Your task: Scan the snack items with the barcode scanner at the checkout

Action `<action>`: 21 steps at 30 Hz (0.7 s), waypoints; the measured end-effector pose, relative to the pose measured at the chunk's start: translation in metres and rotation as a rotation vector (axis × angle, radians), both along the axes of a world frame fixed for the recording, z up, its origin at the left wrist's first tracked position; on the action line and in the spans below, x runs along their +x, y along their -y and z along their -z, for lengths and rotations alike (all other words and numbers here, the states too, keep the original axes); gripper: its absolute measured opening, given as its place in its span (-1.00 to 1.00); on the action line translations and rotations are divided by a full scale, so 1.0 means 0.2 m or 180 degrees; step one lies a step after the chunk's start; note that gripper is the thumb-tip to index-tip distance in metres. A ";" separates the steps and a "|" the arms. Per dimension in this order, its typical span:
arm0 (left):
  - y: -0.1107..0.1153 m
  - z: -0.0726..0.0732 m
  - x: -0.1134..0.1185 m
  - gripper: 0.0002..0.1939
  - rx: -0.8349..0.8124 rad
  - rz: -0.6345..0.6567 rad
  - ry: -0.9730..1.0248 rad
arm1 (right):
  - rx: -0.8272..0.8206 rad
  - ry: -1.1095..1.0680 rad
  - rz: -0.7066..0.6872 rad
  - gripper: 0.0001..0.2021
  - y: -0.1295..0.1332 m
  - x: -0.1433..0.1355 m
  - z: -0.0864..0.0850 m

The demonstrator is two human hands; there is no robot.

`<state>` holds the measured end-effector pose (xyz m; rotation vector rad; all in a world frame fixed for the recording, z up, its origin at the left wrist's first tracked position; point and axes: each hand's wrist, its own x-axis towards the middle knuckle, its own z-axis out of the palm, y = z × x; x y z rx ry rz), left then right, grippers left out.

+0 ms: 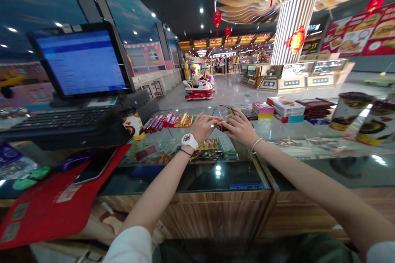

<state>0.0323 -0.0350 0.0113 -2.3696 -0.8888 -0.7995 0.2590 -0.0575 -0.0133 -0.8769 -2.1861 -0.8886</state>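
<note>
Both hands reach over a glass counter (203, 174) and meet at a small dark packet (221, 126). My left hand (203, 126), below a white watch, has its fingers closed on the packet's left end. On the other end, the bent fingers of my right hand (240, 129) grip it from the right. A row of red and purple wrapped bars (157, 122) lies left of my left hand, with orange-yellow bars (183, 120) beside it. Just beyond my right hand is a dark small box (249, 114), partly hidden.
Pink and yellow boxes (263, 109), white boxes (288, 107) and brown packets (314, 107) stand to the right, before large cups (350, 111). At left are a monitor (83, 61), a keyboard (61, 119), a cup (132, 124), a phone (96, 165) and a red mat (61, 209).
</note>
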 end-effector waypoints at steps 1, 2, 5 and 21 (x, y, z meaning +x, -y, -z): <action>0.02 0.00 0.00 -0.75 0.0042 -0.0060 -0.0065 | 0.0070 0.0053 0.0056 -0.68 0.01 -0.01 0.00; 0.04 0.00 0.00 -0.77 0.0085 -0.0134 -0.0120 | 0.0117 0.0096 0.0108 -0.68 0.01 -0.03 0.00; 0.09 0.02 -0.01 -0.79 0.0117 -0.0374 -0.0219 | 0.0081 0.0144 0.0221 -0.69 0.03 -0.07 0.01; 0.04 0.06 -0.25 -0.71 -0.0794 -0.1041 0.0609 | -0.2103 -0.1117 -0.0823 -0.43 -0.10 -0.33 0.03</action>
